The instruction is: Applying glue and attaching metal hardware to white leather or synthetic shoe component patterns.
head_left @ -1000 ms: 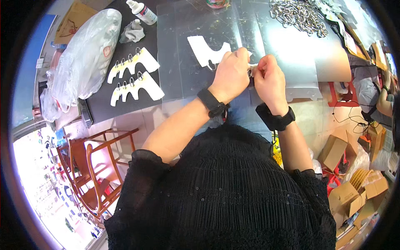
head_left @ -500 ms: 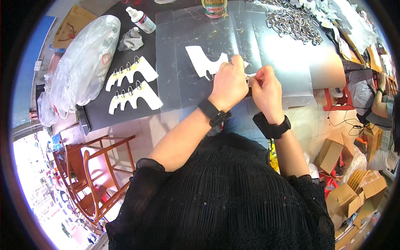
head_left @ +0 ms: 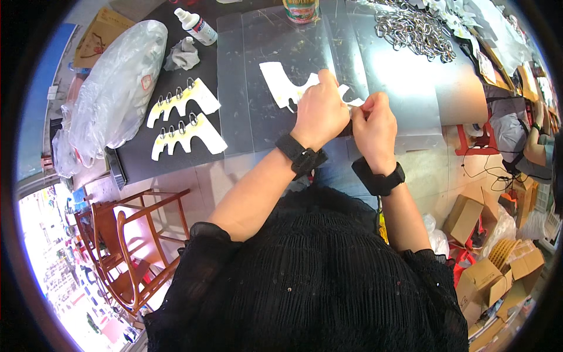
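A white cut-out piece with curved prongs [head_left: 274, 82] lies partly over the clear sheet in front of me, yellowish along its prongs. My left hand [head_left: 319, 114] is closed over its near side and hides part of it. At the piece's right end, the thumb and forefinger of my right hand [head_left: 375, 126] are pinched by the tip of a prong. Whatever small part sits in those fingertips is hidden. Left of my hands lie two similar white pieces, an upper one [head_left: 202, 97] and a lower one [head_left: 204, 132], with metal rings on their prongs.
A heap of metal rings [head_left: 410, 35] sits at the far right. A white bottle [head_left: 196, 26], crumpled tissue [head_left: 183, 56] and a tin [head_left: 302, 10] stand at the back. A large plastic bag [head_left: 120, 88] fills the left; a wooden chair [head_left: 132, 252] and cardboard boxes [head_left: 498, 276] are below.
The white piece has shifted slightly upward and its right end now shows between my hands. My left fingers have moved a little to the left; my right hand stays pinched.
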Motion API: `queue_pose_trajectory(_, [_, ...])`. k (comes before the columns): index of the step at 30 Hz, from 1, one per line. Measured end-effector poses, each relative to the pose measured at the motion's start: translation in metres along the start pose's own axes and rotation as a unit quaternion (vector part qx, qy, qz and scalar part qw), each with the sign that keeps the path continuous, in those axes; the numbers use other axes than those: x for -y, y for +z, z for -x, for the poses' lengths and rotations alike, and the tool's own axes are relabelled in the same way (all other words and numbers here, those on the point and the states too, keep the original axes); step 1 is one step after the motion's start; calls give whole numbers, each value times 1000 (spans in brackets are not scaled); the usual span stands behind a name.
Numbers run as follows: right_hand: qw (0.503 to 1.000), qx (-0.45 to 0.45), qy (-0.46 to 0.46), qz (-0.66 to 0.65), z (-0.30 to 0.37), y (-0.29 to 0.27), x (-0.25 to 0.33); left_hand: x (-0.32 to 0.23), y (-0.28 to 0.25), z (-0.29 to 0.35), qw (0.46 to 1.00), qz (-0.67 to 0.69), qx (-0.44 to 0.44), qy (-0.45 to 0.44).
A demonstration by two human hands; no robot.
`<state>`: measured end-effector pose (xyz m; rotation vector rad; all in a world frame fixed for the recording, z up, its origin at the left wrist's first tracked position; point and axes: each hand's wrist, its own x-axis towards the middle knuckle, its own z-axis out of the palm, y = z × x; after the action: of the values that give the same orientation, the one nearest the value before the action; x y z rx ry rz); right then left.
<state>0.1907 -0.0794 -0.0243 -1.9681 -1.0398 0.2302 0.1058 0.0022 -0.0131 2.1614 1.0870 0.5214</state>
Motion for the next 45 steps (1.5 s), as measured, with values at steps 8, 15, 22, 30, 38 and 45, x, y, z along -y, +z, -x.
queue_pose_trajectory(8, [991, 100, 44, 77, -20, -11, 4, -12, -11, -9, 995, -31, 62, -74])
queue_pose_trajectory(15, [982, 129, 81, 115, -30, -13, 4, -15, -12, -20, 988, -58, 108, -94])
queue_pose_trajectory(22, [965, 206, 124, 109, -50, -4, -17, -22, -11, -29, 977, -75, 145, -139])
queue_pose_trajectory(30, [946, 261, 142, 128, -53, -12, -24, -31, -16, -40, 950, -110, 220, -191])
queue_pose_trajectory(38, [935, 174, 136, 277, -36, -22, 6, -22, 0, -54, 933, -163, 263, -184])
queue_pose_trajectory(45, [947, 158, 167, 224, -38, -22, 2, -20, 4, -48, 934, -158, 233, -222])
